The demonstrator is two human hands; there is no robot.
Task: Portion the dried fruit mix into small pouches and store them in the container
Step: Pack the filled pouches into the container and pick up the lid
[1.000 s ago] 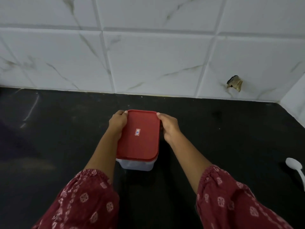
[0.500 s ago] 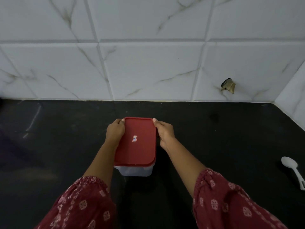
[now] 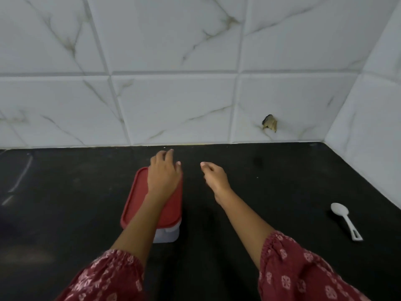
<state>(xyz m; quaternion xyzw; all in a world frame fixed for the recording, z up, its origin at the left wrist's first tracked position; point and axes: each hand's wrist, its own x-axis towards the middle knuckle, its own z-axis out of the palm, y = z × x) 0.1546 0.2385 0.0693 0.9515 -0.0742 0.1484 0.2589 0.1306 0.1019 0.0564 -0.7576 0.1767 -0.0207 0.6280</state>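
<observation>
Nearest the camera, at 7 and 5 o'clock of the view, two dark red sleeves with a pale flower print, the left sleeve [image 3: 104,276] and the right sleeve [image 3: 303,270], end at bare forearms that reach away over the black desk [image 3: 65,213].

A little left of centre, the container [image 3: 168,234] stands on the desk. Its whitish body shows only at the near end, under the closed red lid [image 3: 134,200], and nothing inside can be seen.

The left forearm crosses over the lid. The left grip [image 3: 163,172] lies palm down above the lid's far end, its fingers loosely spread and reaching past the far edge toward 12 o'clock. I cannot tell whether the palm touches the lid.

The right grip [image 3: 214,177] is at about 2 o'clock from the container, clear of it. Its fingers are loosely curled and it holds nothing.

Well apart, at 3 o'clock from the container, a white plastic spoon [image 3: 346,218] lies on the desk, bowl toward 11 o'clock and handle toward 5 o'clock.

Farthest off, a wall of white marble-veined tiles [image 3: 173,105] rises behind the desk and turns a corner at the right. One tile has a chipped hole [image 3: 269,124] at about 1 o'clock from the right grip.
</observation>
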